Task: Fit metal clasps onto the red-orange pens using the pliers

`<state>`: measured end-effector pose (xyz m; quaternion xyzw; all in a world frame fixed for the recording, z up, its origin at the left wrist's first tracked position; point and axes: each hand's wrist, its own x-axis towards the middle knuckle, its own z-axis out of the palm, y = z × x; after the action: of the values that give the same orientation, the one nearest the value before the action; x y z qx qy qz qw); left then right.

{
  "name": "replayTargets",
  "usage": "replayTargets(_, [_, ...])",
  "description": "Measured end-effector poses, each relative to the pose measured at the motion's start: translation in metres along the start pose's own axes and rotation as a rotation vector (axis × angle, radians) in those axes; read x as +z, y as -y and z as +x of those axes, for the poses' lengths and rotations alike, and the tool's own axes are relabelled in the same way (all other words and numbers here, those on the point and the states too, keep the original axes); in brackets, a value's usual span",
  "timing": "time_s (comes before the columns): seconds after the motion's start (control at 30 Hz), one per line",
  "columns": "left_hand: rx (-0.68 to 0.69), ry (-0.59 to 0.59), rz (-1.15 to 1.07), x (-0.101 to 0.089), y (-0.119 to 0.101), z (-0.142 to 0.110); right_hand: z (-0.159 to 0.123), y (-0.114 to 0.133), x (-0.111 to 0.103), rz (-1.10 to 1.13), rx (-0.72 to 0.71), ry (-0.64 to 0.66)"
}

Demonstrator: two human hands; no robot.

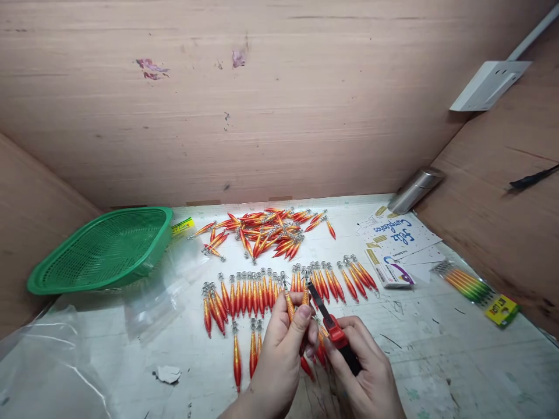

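My left hand (pixel 286 343) is closed around a pair of orange-red squid jigs (pixel 289 305), their hooked ends pointing up and away. My right hand (pixel 367 364) grips a red-and-black hand tool (pixel 335 330) with a long, narrow dark end. That end reaches to the top of one held jig; whether they touch, I cannot tell. Beyond my hands runs a row of similar jigs (pixel 255 295), hooks toward the back wall. A few more, such as this jig (pixel 236 358), lie left of my left hand, and others are partly hidden under my hands.
A loose jig pile (pixel 271 230) lies farther back. At left are a green basket (pixel 100 279) and clear plastic bags (pixel 52 355). To the right are a metal flask (pixel 414 191), printed cards (pixel 406 235), a small box (pixel 388 270) and a packaged lure set (pixel 469 282). Wooden panels surround the table.
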<state>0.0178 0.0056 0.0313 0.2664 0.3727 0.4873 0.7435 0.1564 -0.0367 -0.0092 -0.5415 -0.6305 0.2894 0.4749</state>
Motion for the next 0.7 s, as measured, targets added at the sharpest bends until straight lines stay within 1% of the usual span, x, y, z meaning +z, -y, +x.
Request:
replayTargets(0.07, [0.004,-0.008,-0.002,0.000,0.000,-0.001,0.000,0.003,0.002,0.006,0.019,-0.016])
replayTargets(0.2, [0.016,-0.007,-0.004,0.002,-0.002,-0.002,-0.002,0.010,0.007,0.035,0.076,-0.102])
replayTargets(0.4, [0.002,0.018,-0.007,0.004,-0.005,-0.003,-0.007,0.010,0.013,0.109,0.110,-0.108])
replayTargets(0.57, [-0.004,0.062,-0.051,0.000,-0.005,-0.001,-0.007,0.014,0.018,0.178,0.141,-0.115])
replayTargets(0.7, [-0.042,0.085,-0.104,0.000,-0.008,0.000,-0.006,0.018,0.020,0.201,0.170,-0.121])
